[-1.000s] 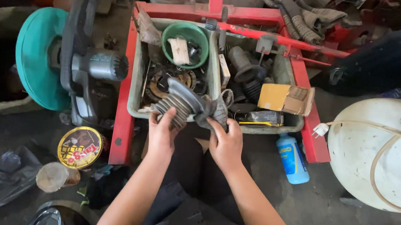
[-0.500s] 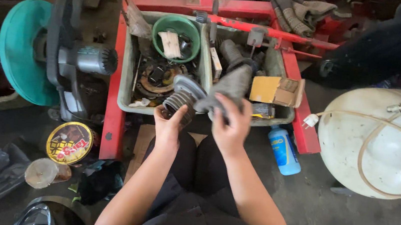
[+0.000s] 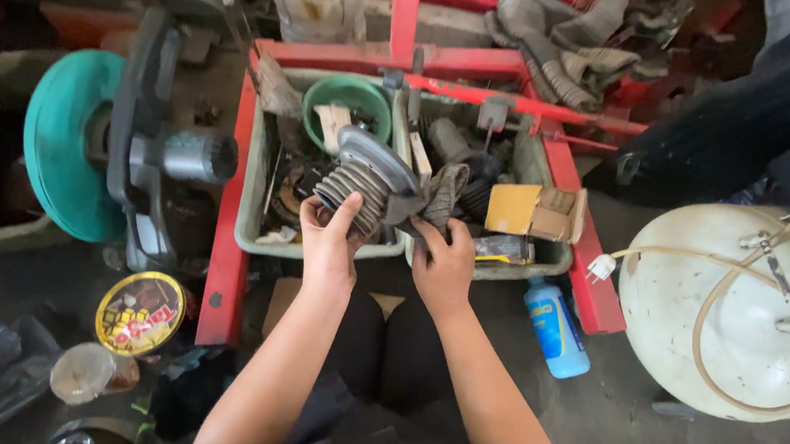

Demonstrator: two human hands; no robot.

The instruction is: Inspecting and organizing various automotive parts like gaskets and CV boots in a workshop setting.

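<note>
My left hand (image 3: 327,236) grips a grey ribbed rubber boot (image 3: 360,181) by its wide end, above the near edge of a grey-green parts tray (image 3: 252,221). My right hand (image 3: 446,263) holds the other end of the same part, a narrower grey sleeve (image 3: 440,195), over the neighbouring tray (image 3: 549,261). Both trays sit in a red metal frame (image 3: 223,262) and hold several dark greasy parts, a green bowl (image 3: 349,103) and a small cardboard box (image 3: 533,211).
A chop saw with a teal disc guard (image 3: 66,150) stands left of the frame. A round yellow tin (image 3: 140,310) and a plastic cup (image 3: 86,370) lie on the floor at the left. A blue bottle (image 3: 556,325) and a cream tank (image 3: 732,310) with a hose are on the right.
Both hands lifted the ribbed boot out of the tray and keep hold of it; it has turned a little, with the wide end now at my left hand. The view shifted slightly.
</note>
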